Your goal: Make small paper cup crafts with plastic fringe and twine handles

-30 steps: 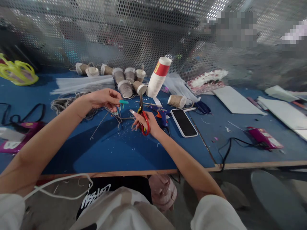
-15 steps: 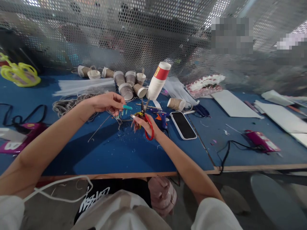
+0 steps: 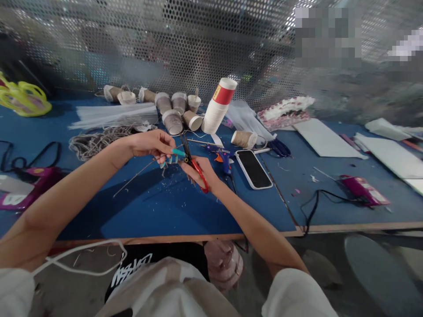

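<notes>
My left hand (image 3: 157, 147) pinches a thin brown twine (image 3: 134, 177), whose tail hangs down to the left over the blue table. In my right hand (image 3: 200, 169) is a pair of red-handled scissors (image 3: 202, 176), dark blades pointing up and away. The two hands are close together, and the scissors' pivot is just right of my left fingertips. Whether the blades touch the twine I cannot tell. Behind my left wrist lies a tangled heap of grey-brown twine (image 3: 87, 143). Short cut fibres are scattered on the table below my hands.
Beyond the hands stand a stack of paper cups (image 3: 213, 115) and several twine-wrapped cups (image 3: 172, 122). A blue glue gun (image 3: 226, 160) and a phone (image 3: 254, 169) lie to the right. White boards (image 3: 325, 137) are farther right; a perforated metal screen (image 3: 198, 48) rises behind.
My right hand and the scissors have moved left, closer to my left hand, with the blades tipping leftward. My left hand still pinches the twine. The camera view has shifted slightly.
</notes>
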Tool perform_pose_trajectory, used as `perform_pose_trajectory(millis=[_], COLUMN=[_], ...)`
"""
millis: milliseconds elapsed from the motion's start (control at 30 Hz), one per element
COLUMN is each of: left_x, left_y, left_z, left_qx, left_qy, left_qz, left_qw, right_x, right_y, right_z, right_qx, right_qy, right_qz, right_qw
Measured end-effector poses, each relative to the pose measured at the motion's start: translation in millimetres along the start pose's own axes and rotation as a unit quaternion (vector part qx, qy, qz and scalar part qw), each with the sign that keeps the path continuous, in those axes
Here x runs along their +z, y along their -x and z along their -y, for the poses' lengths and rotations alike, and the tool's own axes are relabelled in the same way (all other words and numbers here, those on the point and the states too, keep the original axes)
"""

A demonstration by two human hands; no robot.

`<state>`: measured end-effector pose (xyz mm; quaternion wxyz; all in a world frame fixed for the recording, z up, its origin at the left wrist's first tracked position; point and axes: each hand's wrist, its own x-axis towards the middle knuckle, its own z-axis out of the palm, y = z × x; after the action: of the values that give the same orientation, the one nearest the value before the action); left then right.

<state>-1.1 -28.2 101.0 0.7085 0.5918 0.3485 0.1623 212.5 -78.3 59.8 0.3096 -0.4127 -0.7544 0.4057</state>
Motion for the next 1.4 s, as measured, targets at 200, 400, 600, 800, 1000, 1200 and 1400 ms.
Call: perform_pose_trajectory(millis=[200,400,600,800,1000,1200,1400], left_x=[-1.0,-1.6,-0.8,-0.3,2.9,4.9,7.9], left_y=[-0.4,-2.0,-2.1,-1.1,-0.1,-0.1,0.2], left_z=[2.0,3.4,2.2,1.8,1.3,2.5,1.0], left_qx=[-0.007,-0.011,0.001,0.003,0.007,0.024,0.018], left_qy=[0.0,-0.001,-0.008,-0.046,-0.072,-0.072,-0.074], left_qz=[0.009,0.01,-0.01,-0.032,-0.043,-0.046,-0.051], left_qw=[1.0,1.0,1.0,0.998,0.996,0.996,0.996], right_x=[1.6,1.4,0.6,-1.9,-2.2,0.2,0.3], right_y=[-1.1,-0.8,-0.8,-1.9,-1.5,-2.0,-3.0], right_z=[-0.4,-4.3,-1.8,-1.7,-1.6,-4.1,-3.7], right_qx=[-0.012,0.001,0.003,-0.004,-0.007,-0.006,-0.005], right_qy=[0.023,0.0,0.032,0.075,0.087,0.066,0.108], right_qz=[-0.005,0.005,-0.014,-0.004,-0.006,-0.028,-0.034], right_qw=[1.0,1.0,0.999,0.997,0.996,0.997,0.994])
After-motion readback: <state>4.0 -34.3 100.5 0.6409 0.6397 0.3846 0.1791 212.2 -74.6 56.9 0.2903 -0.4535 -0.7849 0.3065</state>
